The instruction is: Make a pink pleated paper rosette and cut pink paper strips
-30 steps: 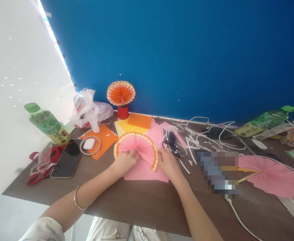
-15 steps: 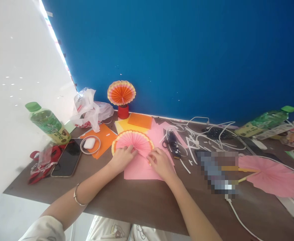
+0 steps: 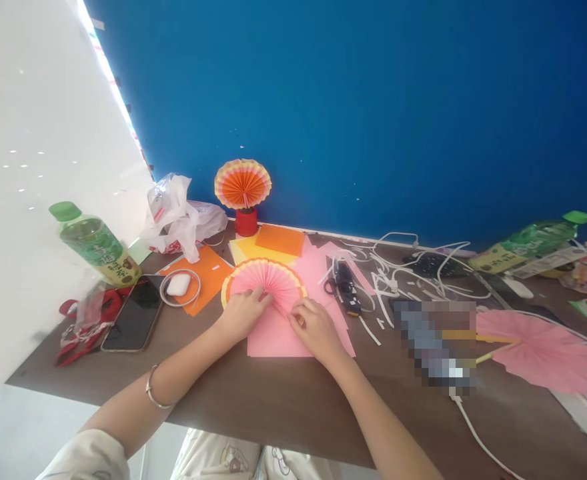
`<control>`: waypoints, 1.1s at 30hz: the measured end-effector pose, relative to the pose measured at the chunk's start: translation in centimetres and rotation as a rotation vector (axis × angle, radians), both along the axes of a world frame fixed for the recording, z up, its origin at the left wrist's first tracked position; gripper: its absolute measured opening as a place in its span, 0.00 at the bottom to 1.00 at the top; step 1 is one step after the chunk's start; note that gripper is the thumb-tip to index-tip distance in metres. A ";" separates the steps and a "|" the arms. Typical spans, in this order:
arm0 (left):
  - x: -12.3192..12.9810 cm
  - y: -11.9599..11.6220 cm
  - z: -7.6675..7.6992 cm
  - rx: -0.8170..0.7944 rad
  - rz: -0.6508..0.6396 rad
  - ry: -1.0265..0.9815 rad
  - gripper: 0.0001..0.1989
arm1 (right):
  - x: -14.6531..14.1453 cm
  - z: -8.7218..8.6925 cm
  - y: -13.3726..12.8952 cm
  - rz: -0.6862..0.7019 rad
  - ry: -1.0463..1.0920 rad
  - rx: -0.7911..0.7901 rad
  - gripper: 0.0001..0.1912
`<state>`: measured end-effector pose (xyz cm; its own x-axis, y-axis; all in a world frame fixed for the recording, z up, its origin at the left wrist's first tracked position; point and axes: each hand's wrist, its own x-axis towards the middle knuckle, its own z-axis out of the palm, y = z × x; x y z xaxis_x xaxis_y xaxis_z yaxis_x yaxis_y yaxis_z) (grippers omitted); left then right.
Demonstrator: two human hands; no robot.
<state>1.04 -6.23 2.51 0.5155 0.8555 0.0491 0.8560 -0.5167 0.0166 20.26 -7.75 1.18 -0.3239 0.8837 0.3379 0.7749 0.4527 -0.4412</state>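
Note:
A pleated pink paper fan [image 3: 268, 277] with an orange and yellow rim lies spread over pink sheets [image 3: 278, 340] at the middle of the table. My left hand [image 3: 243, 312] presses on its lower left part, fingers closed on the folds near the centre. At the fan's lower right edge, my right hand [image 3: 314, 327] has its thumb and fingertips pinched together; what they hold is too small to make out. Behind the fan, a round orange, pink and yellow paper rosette [image 3: 243, 185] stands upright on a red roll [image 3: 246, 223].
Left: a green-capped bottle [image 3: 98, 247], a black phone [image 3: 134, 313], a white earphone case [image 3: 178, 285] and a plastic bag [image 3: 173, 220]. Right: a black-handled tool [image 3: 346, 287], paper strips, white cables, a pink fan [image 3: 548, 350] and another bottle [image 3: 528, 243]. A blue wall rises behind.
My right hand has shifted slightly left and its fingertips are drawn closer together at the fan's edge. My left hand has barely moved on the fan.

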 end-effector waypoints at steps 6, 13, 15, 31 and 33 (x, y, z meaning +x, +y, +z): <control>-0.3 0.4 0.3 -0.067 0.013 -0.033 0.15 | -0.6 -0.2 -0.3 -0.054 0.086 -0.070 0.08; -0.1 -0.2 1.2 -0.075 0.191 -0.008 0.12 | -0.4 -0.3 -0.3 0.034 -0.031 -0.001 0.08; 0.3 -0.8 1.6 -0.080 0.250 0.045 0.11 | -0.5 -0.6 -0.4 0.025 -0.032 0.039 0.07; -0.7 -0.1 0.2 0.842 -0.040 -0.380 0.05 | -1.7 0.6 -1.0 -0.180 0.079 0.651 0.06; -0.6 -0.2 0.5 0.876 -0.078 -0.435 0.04 | -1.7 0.7 -1.1 -0.172 0.087 0.695 0.06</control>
